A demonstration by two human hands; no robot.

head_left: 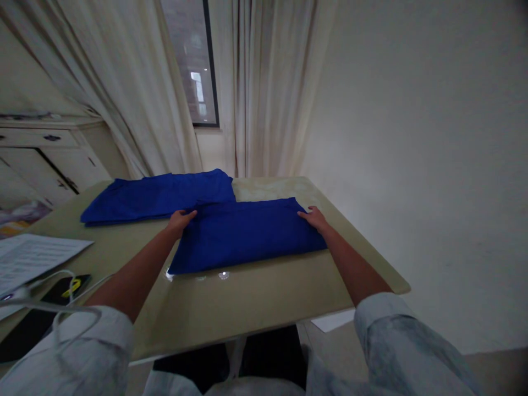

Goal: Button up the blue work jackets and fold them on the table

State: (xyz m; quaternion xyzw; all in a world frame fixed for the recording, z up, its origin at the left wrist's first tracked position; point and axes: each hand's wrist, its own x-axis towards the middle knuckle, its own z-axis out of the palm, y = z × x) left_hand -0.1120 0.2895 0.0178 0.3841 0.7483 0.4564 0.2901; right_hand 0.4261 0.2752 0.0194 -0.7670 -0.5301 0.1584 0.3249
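Observation:
A blue cloth garment (243,234) lies folded on a beige table (256,300), with a second blue part (157,198) stretching to the back left. My left hand (180,220) rests on the folded cloth's far left corner, fingers bent onto the fabric. At the far right corner my right hand (315,218) lies on the cloth, its fingers curled over the edge. Whether either hand pinches the fabric does not show.
Printed papers (33,256), a dark phone with a yellow mark (68,287) and a white cable (49,308) sit at the table's left. White drawers (45,159) stand at the left, curtains (264,88) and a window (193,60) behind, a bare wall at the right.

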